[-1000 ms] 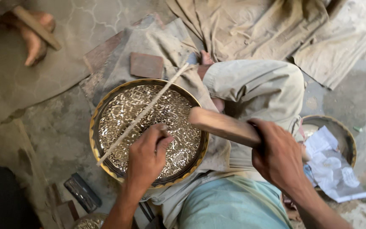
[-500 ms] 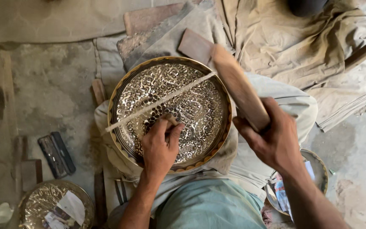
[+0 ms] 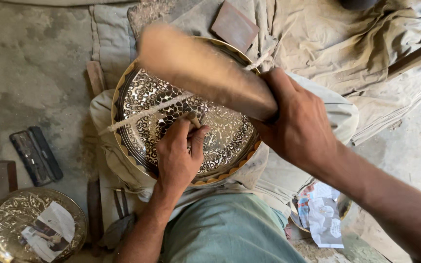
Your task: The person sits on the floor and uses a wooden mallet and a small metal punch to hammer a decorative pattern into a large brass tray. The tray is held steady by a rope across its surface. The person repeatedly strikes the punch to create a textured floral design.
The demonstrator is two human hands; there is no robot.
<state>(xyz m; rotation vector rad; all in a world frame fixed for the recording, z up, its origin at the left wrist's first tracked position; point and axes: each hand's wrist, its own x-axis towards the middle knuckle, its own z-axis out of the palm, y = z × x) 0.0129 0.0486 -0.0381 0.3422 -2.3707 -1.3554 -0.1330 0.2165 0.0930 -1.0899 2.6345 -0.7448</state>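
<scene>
A round engraved metal plate (image 3: 144, 95) with a brass scalloped rim rests tilted on my lap. My left hand (image 3: 179, 153) lies on the plate and pinches a small chisel (image 3: 194, 120) upright against its patterned face. My right hand (image 3: 296, 124) grips a thick wooden mallet (image 3: 200, 70), blurred with motion, just above the chisel's head. A white cord (image 3: 144, 113) runs diagonally across the plate under the mallet.
A second engraved plate (image 3: 10, 214) with a paper picture on it lies at the lower left. A dark rectangular block (image 3: 36, 155) and wooden pieces lie on the concrete floor to the left. A flat reddish block (image 3: 235, 25) sits on cloth beyond the plate. Papers (image 3: 320, 216) lie at my right.
My right hand has swung the mallet from the right side down and left over the chisel. The view moved closer to the plate. My left hand stays on the chisel.
</scene>
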